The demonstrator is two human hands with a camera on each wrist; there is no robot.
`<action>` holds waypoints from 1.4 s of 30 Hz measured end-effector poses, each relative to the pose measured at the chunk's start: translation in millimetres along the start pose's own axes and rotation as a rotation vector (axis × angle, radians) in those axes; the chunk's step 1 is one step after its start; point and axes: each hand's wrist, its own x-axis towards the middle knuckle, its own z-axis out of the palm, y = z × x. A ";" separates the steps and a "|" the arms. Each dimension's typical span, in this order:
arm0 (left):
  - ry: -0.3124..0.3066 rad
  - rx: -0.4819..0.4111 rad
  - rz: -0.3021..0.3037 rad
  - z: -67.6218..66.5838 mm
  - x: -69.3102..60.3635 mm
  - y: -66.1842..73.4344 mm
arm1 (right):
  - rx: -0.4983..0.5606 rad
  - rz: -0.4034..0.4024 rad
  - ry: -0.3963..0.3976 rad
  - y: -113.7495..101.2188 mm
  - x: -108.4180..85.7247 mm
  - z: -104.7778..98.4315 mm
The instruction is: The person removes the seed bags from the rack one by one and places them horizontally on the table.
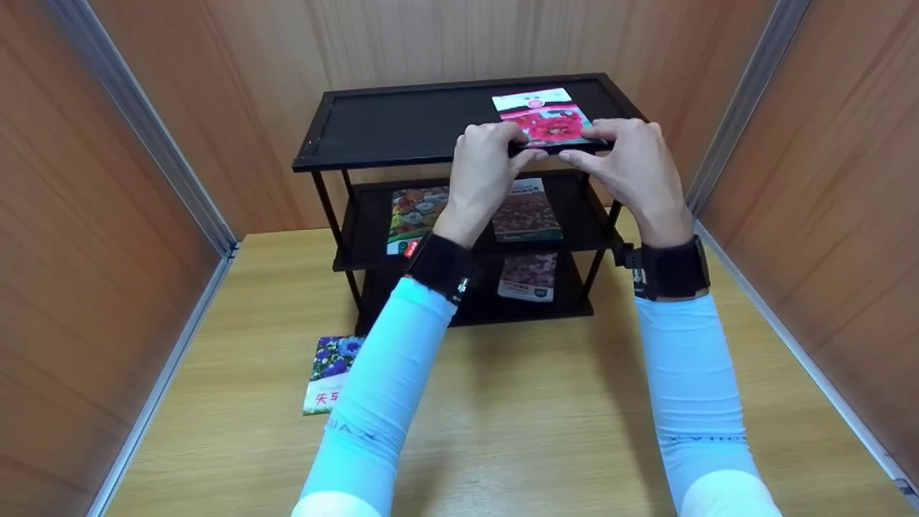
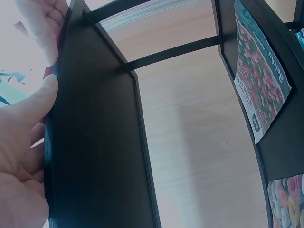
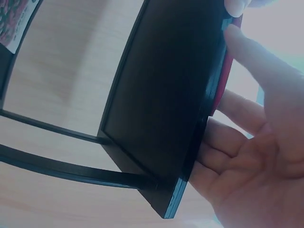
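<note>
On the top shelf of a black rack (image 1: 402, 122) lies a seed packet (image 1: 553, 126) with pink flowers, its near edge at the shelf's front rim. My left hand (image 1: 482, 169) pinches the packet's near left corner, its thumb below the edge. The right hand (image 1: 639, 169) pinches the near right corner in the same way. Both thumbs point toward each other. In the right wrist view the packet's red edge (image 3: 222, 88) shows along the rim (image 3: 202, 123). How firmly the fingertips grip is partly hidden.
The middle shelf holds a multicoloured flower packet (image 1: 416, 215) at left and a reddish flower packet (image 1: 528, 212) at right. Another packet (image 1: 529, 276) lies on the bottom shelf. A blue-flower packet (image 1: 330, 370) lies on the wooden surface (image 1: 237, 402), partly behind my left forearm. Wood-patterned walls (image 1: 826, 143) enclose the rack.
</note>
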 end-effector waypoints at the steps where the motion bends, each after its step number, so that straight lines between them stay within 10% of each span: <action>1: 0.000 -0.002 -0.004 0.0 0.2 0.0 | -0.001 -0.002 0.003 -0.1 -0.3 0.2; 14: 0.078 -0.022 0.044 2.9 -0.5 -1.6 | 0.023 -0.111 0.133 6.0 -2.8 7.2; 28: -0.008 -0.008 0.049 -0.2 -0.2 -2.6 | 0.018 -0.307 0.212 6.5 -7.1 11.4; 42: 0.004 -0.039 0.047 1.4 0.5 -0.3 | 0.101 -0.352 0.123 13.2 -5.2 15.4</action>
